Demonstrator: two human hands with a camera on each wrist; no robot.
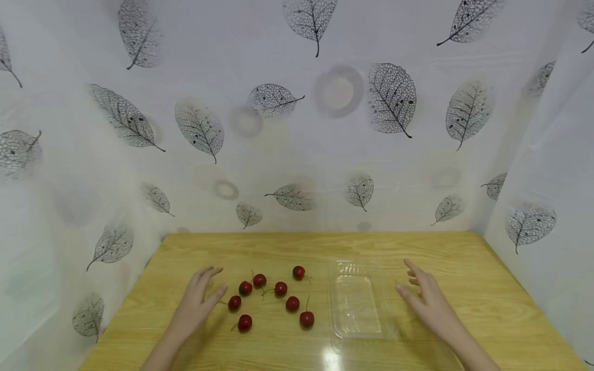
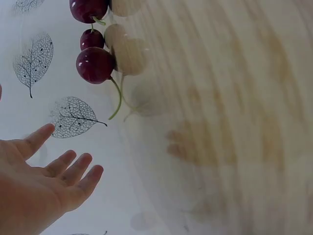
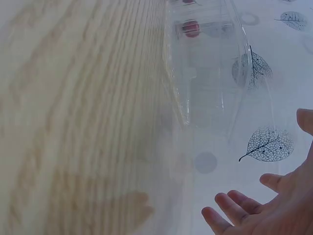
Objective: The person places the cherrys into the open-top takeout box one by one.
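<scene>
Several dark red cherries (image 1: 280, 288) with green stems lie loose on the table, left of the middle. My left hand (image 1: 197, 301) hovers to their left with fingers spread, holding nothing. In the left wrist view, a cherry (image 2: 95, 65) with a curved stem appears beyond that hand's fingers. Right of the cherries sits a clear plastic box (image 1: 356, 337), its hollow facing up. My right hand (image 1: 429, 304) is just right of the box, apart from it, with relaxed fingers and nothing in them. Through the box's clear wall (image 3: 210, 73), a cherry shows in the right wrist view.
The light wooden table (image 1: 232, 350) ends at a white cloth backdrop (image 1: 297, 154) printed with dark leaf skeletons. The same cloth rises along the left and right sides. One cherry (image 1: 299, 272) lies farther back than the others.
</scene>
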